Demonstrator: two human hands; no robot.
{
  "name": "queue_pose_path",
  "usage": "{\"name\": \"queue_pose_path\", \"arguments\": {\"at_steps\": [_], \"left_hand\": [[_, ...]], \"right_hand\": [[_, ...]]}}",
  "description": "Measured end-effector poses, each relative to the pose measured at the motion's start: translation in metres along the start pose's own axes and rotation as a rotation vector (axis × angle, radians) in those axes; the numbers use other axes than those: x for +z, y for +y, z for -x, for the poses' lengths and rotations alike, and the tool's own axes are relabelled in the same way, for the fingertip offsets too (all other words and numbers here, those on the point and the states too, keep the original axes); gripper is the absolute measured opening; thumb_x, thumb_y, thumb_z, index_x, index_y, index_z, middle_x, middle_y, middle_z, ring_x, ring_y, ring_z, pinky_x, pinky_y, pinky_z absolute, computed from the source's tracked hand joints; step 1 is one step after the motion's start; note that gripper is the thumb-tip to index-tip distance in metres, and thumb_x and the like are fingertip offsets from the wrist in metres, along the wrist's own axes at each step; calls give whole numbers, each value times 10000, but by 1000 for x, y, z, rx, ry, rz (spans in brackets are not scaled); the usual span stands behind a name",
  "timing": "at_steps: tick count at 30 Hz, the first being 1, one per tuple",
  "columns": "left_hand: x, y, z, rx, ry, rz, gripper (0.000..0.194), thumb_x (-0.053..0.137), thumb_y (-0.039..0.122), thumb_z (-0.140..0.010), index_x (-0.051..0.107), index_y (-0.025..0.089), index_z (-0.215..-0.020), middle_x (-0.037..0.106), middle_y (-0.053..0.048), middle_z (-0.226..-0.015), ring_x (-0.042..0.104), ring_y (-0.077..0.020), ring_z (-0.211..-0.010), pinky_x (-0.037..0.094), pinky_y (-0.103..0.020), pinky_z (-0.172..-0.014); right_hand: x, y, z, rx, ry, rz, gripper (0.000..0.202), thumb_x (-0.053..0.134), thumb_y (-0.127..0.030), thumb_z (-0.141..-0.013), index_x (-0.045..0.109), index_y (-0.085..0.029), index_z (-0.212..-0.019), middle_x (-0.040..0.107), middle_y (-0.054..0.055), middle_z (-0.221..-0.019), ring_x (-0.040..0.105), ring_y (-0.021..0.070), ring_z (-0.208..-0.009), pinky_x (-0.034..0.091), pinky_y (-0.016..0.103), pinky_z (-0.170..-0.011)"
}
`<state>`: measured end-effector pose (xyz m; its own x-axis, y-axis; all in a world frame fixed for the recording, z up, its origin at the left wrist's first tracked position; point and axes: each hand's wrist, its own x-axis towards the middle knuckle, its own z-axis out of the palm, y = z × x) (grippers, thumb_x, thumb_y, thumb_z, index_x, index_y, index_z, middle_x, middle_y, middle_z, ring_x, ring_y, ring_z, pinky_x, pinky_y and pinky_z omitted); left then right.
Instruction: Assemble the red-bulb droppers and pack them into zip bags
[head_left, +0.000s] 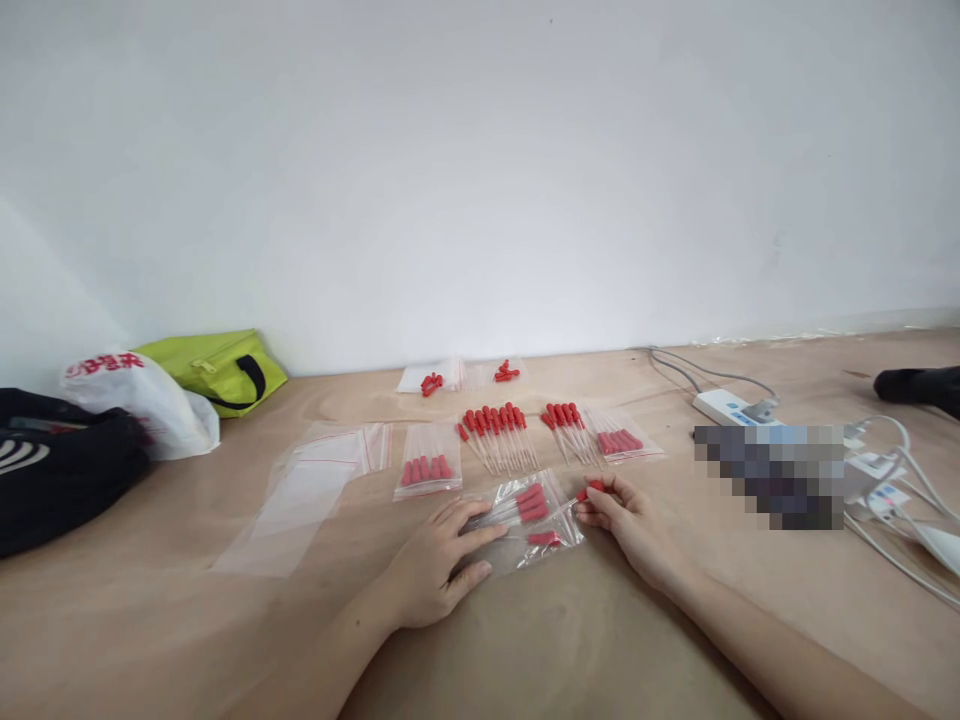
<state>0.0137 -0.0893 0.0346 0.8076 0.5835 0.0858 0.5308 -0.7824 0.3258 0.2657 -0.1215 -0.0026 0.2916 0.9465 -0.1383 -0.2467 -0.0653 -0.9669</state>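
A clear zip bag (495,550) lies flat at the front centre with several red-capped droppers (531,502) inside. My left hand (442,560) rests on its left part, fingers spread. At the bag's right end, my right hand (626,520) pinches the red cap of another dropper (591,491), whose thin clear stem points left toward the bag. Behind the bag, loose droppers lie in two groups, one at centre (495,420) and one to the right (562,416). Filled bags flank them, one on the left (427,480) and one on the right (621,441).
Flat clear bags (304,490) overlap on the left of the table (187,620). Small red caps (432,383) lie on bags near the wall. A green bag (217,365), white plastic bag (142,400) and black bag (60,480) stand far left. Power strips (724,406) and cables occupy the right.
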Motion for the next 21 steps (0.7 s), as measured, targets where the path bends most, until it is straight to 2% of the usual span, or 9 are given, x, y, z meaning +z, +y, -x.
{"name": "queue_pose_path", "arguments": {"at_steps": [3,6,9,12,17,21], "left_hand": [[0,1,0,-9,-6,0,389,451,261,-845,445,318,-1230,420,-47,-1294,373,-252,-1187,320,-480,-972],[0,1,0,-17,-5,9,395,455,261,-841,445,307,-1234,416,-53,-1300,369,-260,-1190,323,-480,-970],[0,0,0,-16,-6,8,397,455,252,-839,447,301,-1233,417,-55,-1300,372,-259,-1189,324,-477,-971],[0,0,0,-6,5,10,390,452,259,-844,448,304,-1231,425,-52,-1294,373,-252,-1187,329,-465,-971],[0,0,-1,5,2,-4,394,449,248,-840,451,291,-1232,426,-58,-1295,375,-248,-1188,317,-469,-979],[0,0,0,4,-6,-10,402,458,233,-831,459,288,-1229,431,-66,-1293,381,-247,-1186,313,-471,-981]], "right_hand": [[1,-1,3,-12,-46,100,348,677,-365,-584,474,-197,-812,550,-30,-655,559,115,-542,489,268,-532],[2,1,3,-28,-125,258,302,667,-372,-592,473,-200,-747,526,-50,-580,508,102,-470,378,209,-390],[2,5,-1,-81,-183,386,233,660,-346,-610,515,-183,-692,526,-43,-551,469,88,-474,341,201,-414],[0,6,-6,-134,-215,385,221,678,-338,-596,545,-172,-656,551,-31,-578,456,82,-497,347,212,-466],[-1,3,-8,-102,-321,377,283,709,-396,-556,561,-156,-574,537,-33,-513,421,67,-451,307,202,-443],[0,-3,-5,-59,-423,412,296,654,-447,-617,634,-152,-596,555,-22,-504,411,64,-437,290,203,-432]]}}
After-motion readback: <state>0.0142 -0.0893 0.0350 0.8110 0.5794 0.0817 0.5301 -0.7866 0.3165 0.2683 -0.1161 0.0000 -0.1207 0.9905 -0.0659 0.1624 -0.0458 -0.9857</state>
